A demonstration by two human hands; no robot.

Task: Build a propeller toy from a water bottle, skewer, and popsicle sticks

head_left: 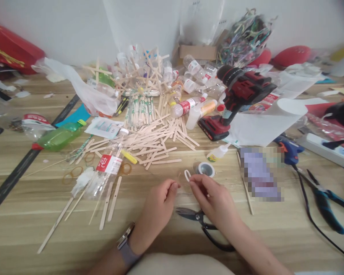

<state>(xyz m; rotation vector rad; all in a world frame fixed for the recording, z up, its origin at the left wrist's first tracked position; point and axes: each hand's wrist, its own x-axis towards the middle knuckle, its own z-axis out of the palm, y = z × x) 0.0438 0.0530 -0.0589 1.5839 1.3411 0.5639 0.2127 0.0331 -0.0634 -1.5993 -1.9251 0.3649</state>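
Observation:
Between the thumb and fingertips of my right hand (pixel 210 194) is a small white ring (pixel 187 175), tilted up on edge. My left hand (pixel 161 196) is closed, thumb pressed to the index finger; a thin, faint strand seems to rise from its fingertips, too small to make out. Black-handled scissors (pixel 200 217) lie under and between my hands, partly hidden by the right one. Just behind the right hand sits a roll of tape (pixel 205 169). A small glue bottle (pixel 218 152) lies a bit farther back.
A red drill (pixel 243 89) stands behind the glue bottle. Wooden sticks (pixel 160 143) and plastic bottles are heaped at the back centre. An empty labelled bottle (pixel 109 164) lies left, beside a green bottle (pixel 60 135). Pliers (pixel 323 202) and a blue glue gun (pixel 288 150) lie right.

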